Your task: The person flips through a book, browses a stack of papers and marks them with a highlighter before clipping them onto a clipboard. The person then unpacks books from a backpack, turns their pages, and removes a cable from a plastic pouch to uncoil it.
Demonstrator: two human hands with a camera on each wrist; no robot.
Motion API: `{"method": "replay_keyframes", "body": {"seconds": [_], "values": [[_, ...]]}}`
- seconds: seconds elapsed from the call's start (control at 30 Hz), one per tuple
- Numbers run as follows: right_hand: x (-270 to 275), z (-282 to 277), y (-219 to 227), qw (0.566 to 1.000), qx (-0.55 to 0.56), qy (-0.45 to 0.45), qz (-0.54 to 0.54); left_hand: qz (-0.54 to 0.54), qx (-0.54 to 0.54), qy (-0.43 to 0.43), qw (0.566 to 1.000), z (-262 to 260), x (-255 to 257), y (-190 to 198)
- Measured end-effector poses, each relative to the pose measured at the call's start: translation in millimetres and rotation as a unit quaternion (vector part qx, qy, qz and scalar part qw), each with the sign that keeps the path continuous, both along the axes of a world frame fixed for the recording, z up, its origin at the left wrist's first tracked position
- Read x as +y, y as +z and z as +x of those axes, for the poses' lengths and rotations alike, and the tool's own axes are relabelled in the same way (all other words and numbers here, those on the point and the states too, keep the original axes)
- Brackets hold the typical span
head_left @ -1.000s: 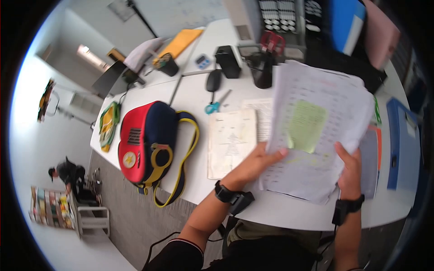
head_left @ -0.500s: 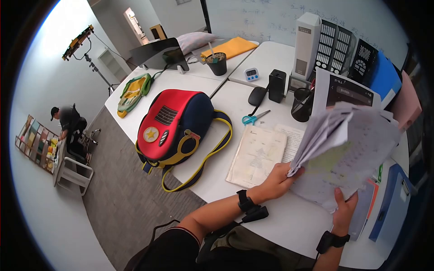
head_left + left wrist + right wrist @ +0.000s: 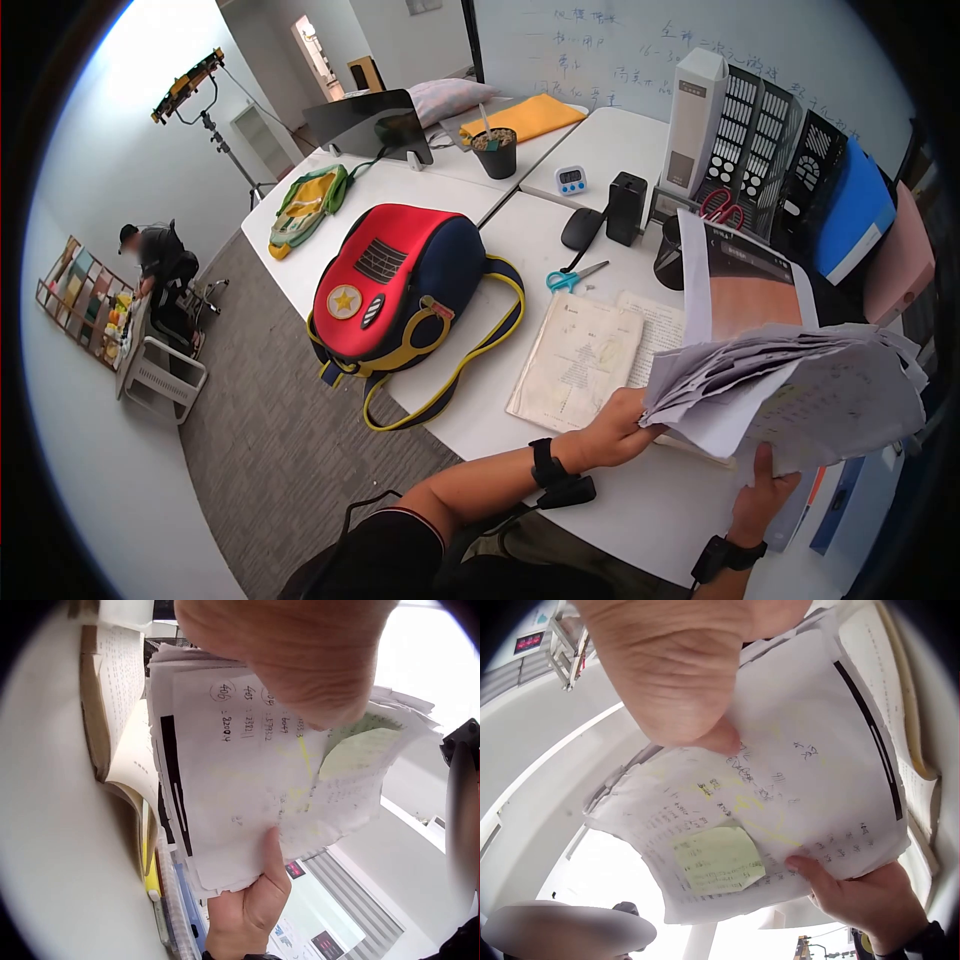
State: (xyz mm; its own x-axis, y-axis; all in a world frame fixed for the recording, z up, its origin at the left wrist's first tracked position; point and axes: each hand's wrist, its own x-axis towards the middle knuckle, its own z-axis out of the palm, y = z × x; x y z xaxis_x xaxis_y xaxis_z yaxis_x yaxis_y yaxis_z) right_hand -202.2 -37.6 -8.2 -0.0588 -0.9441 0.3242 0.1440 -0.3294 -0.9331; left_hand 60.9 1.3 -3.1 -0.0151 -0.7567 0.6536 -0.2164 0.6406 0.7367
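Two hands, the left hand (image 3: 612, 432) and the right hand (image 3: 765, 497), pinched edges of the paper stack (image 3: 830, 400), thumbs (image 3: 810, 871) on its written face, above the tabletop's (image 3: 655, 510) near edge towards the right corner. The stack had just tipped, baring its fanned sheet edges, so squaring them probably remained to be done

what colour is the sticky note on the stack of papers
The sticky note is pale yellow-green; it shows best in the right wrist view, on the papers.

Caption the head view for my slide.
Two hands grip a thick stack of papers above a white desk, beside a red-and-blue backpack.
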Motion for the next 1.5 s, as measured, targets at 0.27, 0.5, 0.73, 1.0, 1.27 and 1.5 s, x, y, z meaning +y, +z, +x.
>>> {"method": "replay_keyframes", "body": {"seconds": [0.27, 0.5, 0.73, 1.0, 1.27, 1.5], "values": [[-6, -23, -13, 0.997, -0.049, 0.017, 0.052, -0.005, -0.051, -0.012, 0.999, -1, -4, 6], [3, 0, 10, 0.997, -0.069, -0.002, 0.033, 0.057, -0.024, 0.014, 0.998, -7, -5, 2], [5, 3, 33, 0.998, 0.055, -0.001, 0.014, 0.100, -0.036, -0.020, 0.994, -5, -5, 19], [-5, -11, -5, 0.989, 0.139, 0.032, -0.046, 0.082, -0.088, 0.022, 0.992, -4, -4, 13], [-6, -28, -30, 0.968, 0.233, 0.032, -0.083, 0.073, -0.104, 0.068, 0.990, -2, -8, -14], [-8, -26, -22, 0.993, 0.095, 0.072, -0.018, 0.017, -0.087, 0.063, 0.994, -10, -6, 7]]}}
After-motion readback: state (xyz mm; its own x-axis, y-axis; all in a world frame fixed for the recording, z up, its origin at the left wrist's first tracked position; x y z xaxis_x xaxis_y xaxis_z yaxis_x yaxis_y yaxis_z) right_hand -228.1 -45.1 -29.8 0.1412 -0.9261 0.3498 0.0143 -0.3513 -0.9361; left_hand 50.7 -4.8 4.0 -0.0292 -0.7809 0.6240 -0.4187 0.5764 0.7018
